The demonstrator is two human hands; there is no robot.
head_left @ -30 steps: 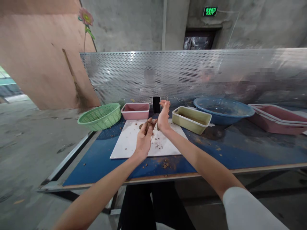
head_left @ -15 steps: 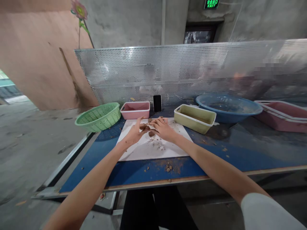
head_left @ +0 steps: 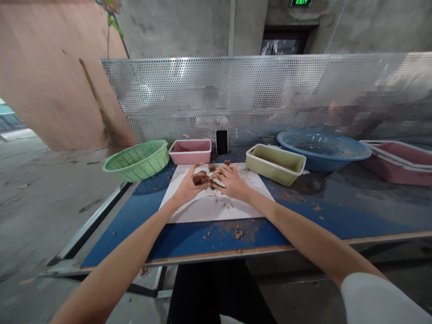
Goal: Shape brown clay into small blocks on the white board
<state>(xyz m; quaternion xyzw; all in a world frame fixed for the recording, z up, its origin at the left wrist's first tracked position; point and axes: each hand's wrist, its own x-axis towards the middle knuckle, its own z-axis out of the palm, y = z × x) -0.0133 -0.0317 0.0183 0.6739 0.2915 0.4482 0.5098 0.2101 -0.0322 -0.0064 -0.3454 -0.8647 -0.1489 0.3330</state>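
Both my hands meet over a white board [head_left: 202, 210] on the blue table. A brown, earth-like lump [head_left: 200, 177] sits in my left hand [head_left: 186, 188], between the raised thumb and the fingers. From the right, the bent fingers of my right hand [head_left: 232, 183] press on the lump's near side, their tips dark with dirt. Behind the hands stand a small brown block [head_left: 211, 167] and another brown block [head_left: 227, 162]. Crumbs lie scattered on the board below the hands. The fingers partly hide the lump.
Behind the board are a pink basket [head_left: 190, 156] and an upright phone [head_left: 222, 142]. A green basket [head_left: 137, 162] stands left; a yellow-green basket [head_left: 275, 170], blue basin [head_left: 322, 155] and stacked pink baskets [head_left: 398, 168] stand right. Clods [head_left: 238, 232] lie near the front edge.
The view has tilted slightly downward. The lump in my left hand shows more clearly, with its top turned up. My hands stay together over the board.
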